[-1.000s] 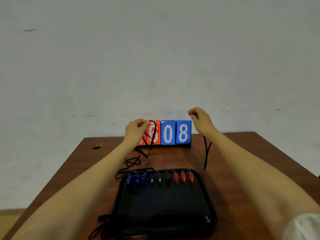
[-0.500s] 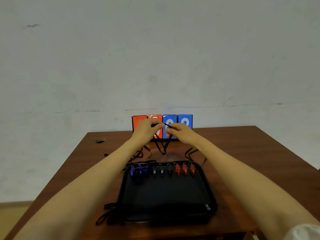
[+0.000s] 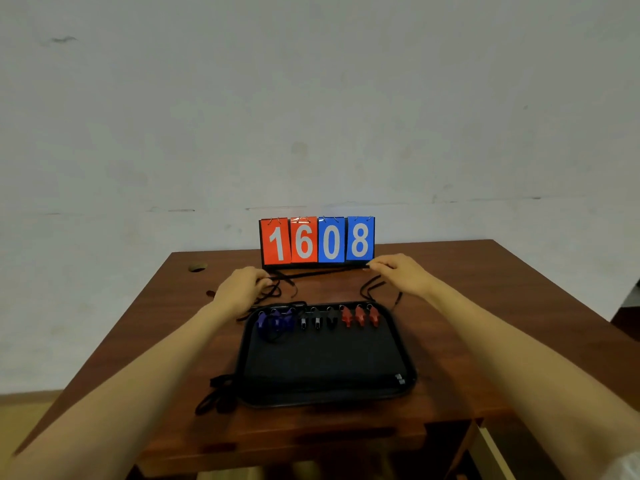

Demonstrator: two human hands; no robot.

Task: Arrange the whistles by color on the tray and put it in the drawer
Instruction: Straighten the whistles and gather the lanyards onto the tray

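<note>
On the worktop [image 3: 485, 289] your tray [image 3: 325, 365] held the whistles [image 3: 318, 318] sorted blue, black, red at its far edge, left hand [image 3: 239, 289] and right hand [image 3: 401, 273] pinching one lanyard [image 3: 322, 271] taut; next likely needed cords tucked in before the drawer.

Black rounded-rectangle tray [image 3: 325, 362] flat on wooden table [image 3: 467, 306]. Row along tray's far edge: three blue whistles [image 3: 275, 322] left, three black whistles [image 3: 317, 320] middle, three red whistles [image 3: 360, 317] right. Black cords [image 3: 370, 285] trail past far edge onto table.
</note>
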